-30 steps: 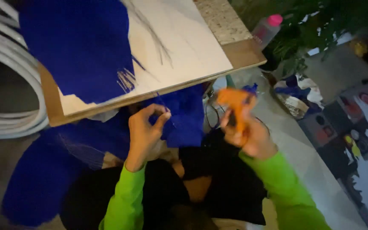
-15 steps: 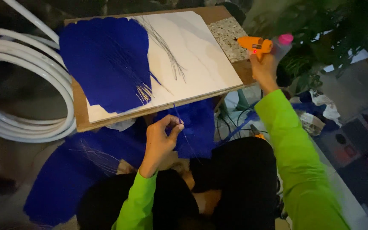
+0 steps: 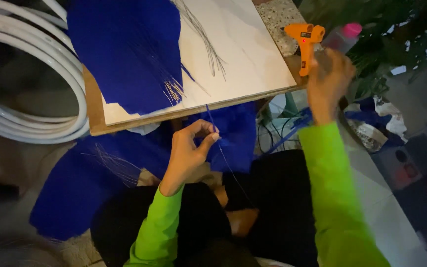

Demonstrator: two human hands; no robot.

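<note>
The orange glue gun [image 3: 305, 45], gripped over the lap by the right hand [image 3: 328, 81] a second ago and carried to the worktop's [image 3: 253, 64] far corner half a second ago, is now standing there by itself. The right hand is letting go, hovering just beside it, fingers [image 3: 341, 64] loosely spread.

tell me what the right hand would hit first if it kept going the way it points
Most likely the glue gun: the right hand reaches up and away, its fingers beside the gun's handle at the board corner. The pink-capped bottle lies just past it; depth is unclear.
</note>
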